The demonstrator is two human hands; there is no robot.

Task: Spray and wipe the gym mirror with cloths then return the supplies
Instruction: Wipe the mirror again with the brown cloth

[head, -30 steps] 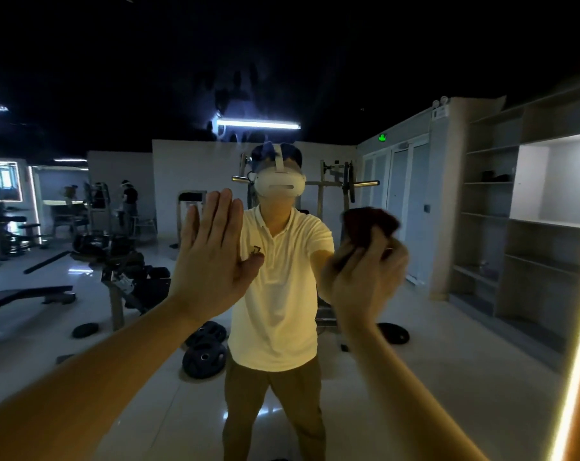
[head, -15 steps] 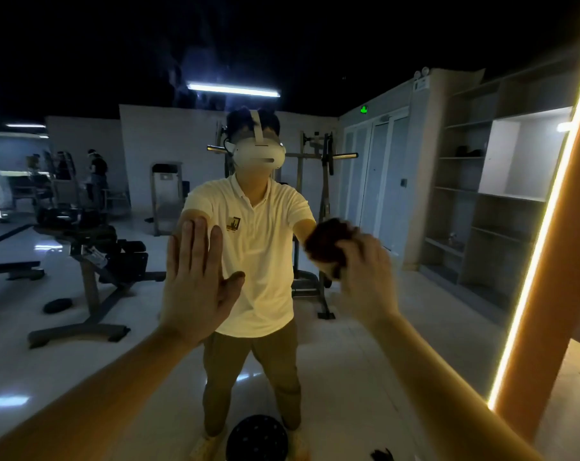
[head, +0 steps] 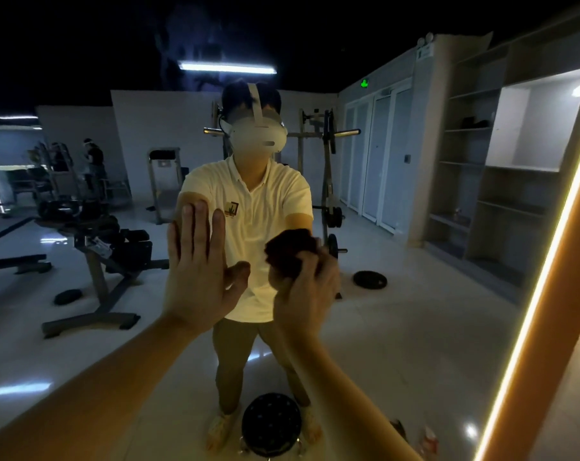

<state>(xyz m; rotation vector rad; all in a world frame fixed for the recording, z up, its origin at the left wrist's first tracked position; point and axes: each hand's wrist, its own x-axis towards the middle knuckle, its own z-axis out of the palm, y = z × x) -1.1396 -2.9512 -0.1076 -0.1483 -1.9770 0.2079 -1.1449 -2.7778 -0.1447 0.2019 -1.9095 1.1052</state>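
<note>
The cloth point(head: 290, 251), dark and bunched, sits just right of the frame's centre, against the mirror point(head: 415, 327). The right hand point(head: 307, 294) grips it from behind, fingers curled round the wad so that only its upper part shows above the knuckles. The picture is too dim to show how firmly it is pressed to the glass.

Just left of it, the left hand point(head: 199, 271) lies flat on the mirror. Its fingers are straight and close together and point up, and the thumb angles out toward the cloth. It holds nothing. Both forearms reach in from the lower edge of the frame.

The mirror fills nearly the whole view. At centre it shows the person's reflection in a pale shirt point(head: 265, 227) and a white headset point(head: 258, 134). A round dark plate point(head: 271, 424) lies at bottom centre by the reflected feet, and a smaller disc point(head: 370, 280) lies on the floor to the right of the cloth. A bench point(head: 95, 254) stands at left, a rack point(head: 325, 161) behind the shoulder and shelves point(head: 481, 178) at right. A lamp point(head: 227, 67) glows at top centre. A lit orange strip point(head: 548, 261) runs diagonally along the right edge.
</note>
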